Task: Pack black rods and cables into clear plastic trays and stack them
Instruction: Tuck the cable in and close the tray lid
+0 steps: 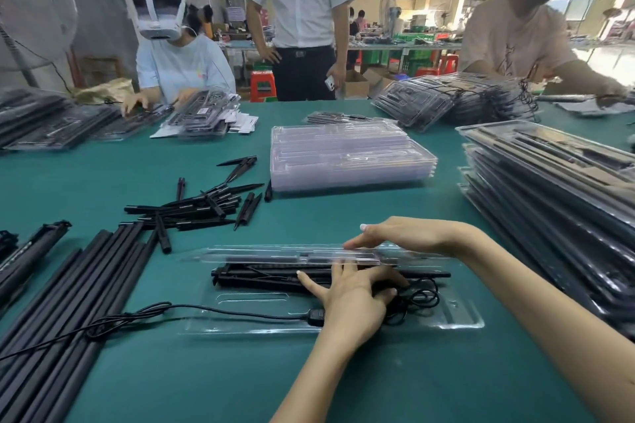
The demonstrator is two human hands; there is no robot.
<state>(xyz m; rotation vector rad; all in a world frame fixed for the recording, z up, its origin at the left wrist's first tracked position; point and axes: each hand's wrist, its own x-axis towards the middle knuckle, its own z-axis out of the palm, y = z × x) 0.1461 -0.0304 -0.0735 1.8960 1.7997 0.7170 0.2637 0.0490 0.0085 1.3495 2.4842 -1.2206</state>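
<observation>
low in the centre of the frame, the clear tray (pixel 261 318) lies on the green bench (pixel 171 381). the left hand (pixel 354 295) presses flat, fingers spread, grip holding nothing, on black rods (pixel 268 276) and cable (pixel 412 299) inside. the right hand (pixel 402 233), flat and holding nothing, rests on the tray's raised lid (pixel 292 256).

Table (pixel 171 371) is plain teal-green, rods (pixel 79 285) lower left are matte black, same for the cable (pixel 137 314). Trays (pixel 343 154) in the middle are clear with a lilac tint. Red stool (pixel 263 86) up top.
</observation>
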